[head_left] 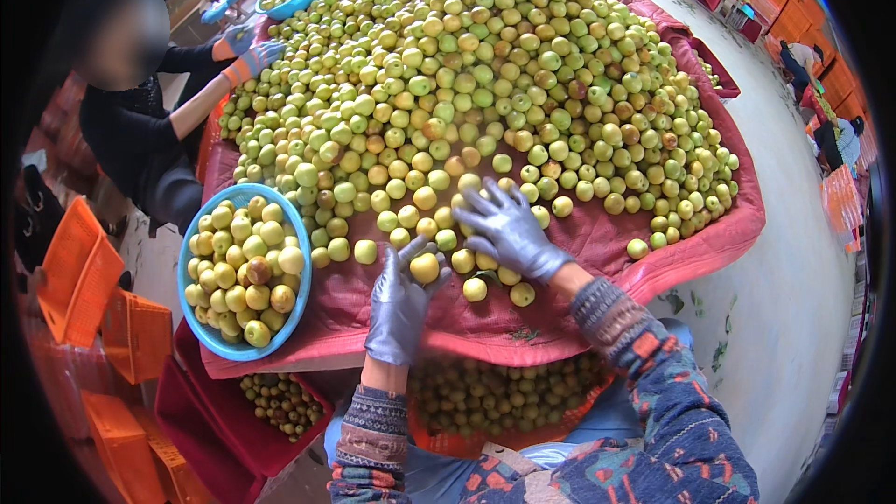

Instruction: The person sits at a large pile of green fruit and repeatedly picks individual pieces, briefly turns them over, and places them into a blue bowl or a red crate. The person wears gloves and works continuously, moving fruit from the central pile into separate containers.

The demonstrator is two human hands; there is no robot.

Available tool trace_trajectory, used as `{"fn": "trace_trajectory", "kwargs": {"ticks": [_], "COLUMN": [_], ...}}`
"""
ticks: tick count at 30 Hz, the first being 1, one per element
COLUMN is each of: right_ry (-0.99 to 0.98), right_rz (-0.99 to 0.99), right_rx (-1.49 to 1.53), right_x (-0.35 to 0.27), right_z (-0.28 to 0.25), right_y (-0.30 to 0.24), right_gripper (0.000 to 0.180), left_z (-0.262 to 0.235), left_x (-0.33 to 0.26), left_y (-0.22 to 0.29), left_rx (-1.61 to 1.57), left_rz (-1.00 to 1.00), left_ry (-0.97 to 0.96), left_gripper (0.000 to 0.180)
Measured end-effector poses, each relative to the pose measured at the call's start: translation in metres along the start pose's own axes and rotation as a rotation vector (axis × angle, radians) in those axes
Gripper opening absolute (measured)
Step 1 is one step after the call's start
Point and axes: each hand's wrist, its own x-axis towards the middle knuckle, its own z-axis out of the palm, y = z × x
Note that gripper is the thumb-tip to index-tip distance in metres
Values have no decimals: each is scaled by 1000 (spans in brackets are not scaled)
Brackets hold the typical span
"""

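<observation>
A large heap of round yellow-green fruit, some with brown patches, covers a table spread with red padded cloth. At the heap's near edge, my left hand in a grey glove has a yellowish fruit between its thumb and fingers. My right hand, gloved alike, lies palm down with its fingers spread over several fruits at the front of the heap. Two loose fruits lie on the cloth between my hands, and a green leaf shows beside them.
At left, a blue basket full of fruit sits on the table's edge. Across from it a person in orange-and-grey gloves reaches into the heap. Below my arms is a crate of browner fruit. Orange crates stand at left.
</observation>
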Motion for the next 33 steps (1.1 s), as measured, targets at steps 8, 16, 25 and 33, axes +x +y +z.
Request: {"fn": "trace_trajectory", "kwargs": {"ticks": [8,16,25,33], "right_ry": [218,4,-61,70], "right_rz": [-17,10,-25,-12], "right_rx": [389,-93,267,374], "right_x": [8,96,38,9], "right_z": [-9,29,11,6], "right_y": [-19,-30,-29,-51], "right_gripper": [18,13,26,30], "left_z": [-1,-5,6,-57], "left_x": [-4,0,-11,-53], "left_y": [7,8,40,137], "left_rx": [13,143,451,1041], "left_rz": [37,179,377,1399], "left_ry": [73,-1,149,876], "left_gripper": [63,53,39,31]}}
